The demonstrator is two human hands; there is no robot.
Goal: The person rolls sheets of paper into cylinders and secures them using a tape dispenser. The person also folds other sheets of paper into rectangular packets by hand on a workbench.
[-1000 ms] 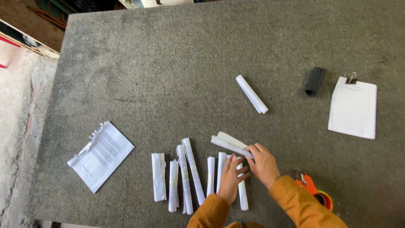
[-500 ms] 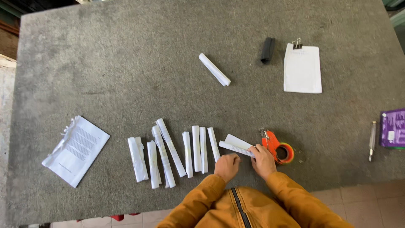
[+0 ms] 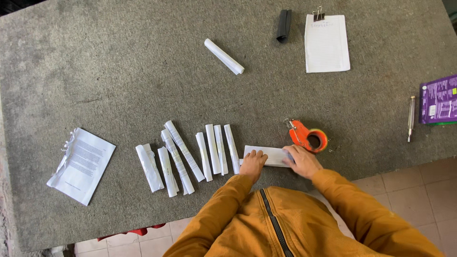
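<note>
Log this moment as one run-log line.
left hand: pressing folded paper | right hand: on its other end | tape dispenser: beside right hand | paper rolls: row to the left

The purple box [image 3: 439, 100], right of the tape dispenser [image 3: 307, 135], is cut off by the picture's edge; both ends of the folded paper [image 3: 266, 155] beside the dispenser lie hidden under hands.

Grey felt-topped table [image 3: 119, 62]; beige tiled floor [image 3: 409, 185] below.

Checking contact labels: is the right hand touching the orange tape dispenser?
Apart. The head view shows grey table between the right hand and the orange tape dispenser; the hand rests on the folded paper.
</note>
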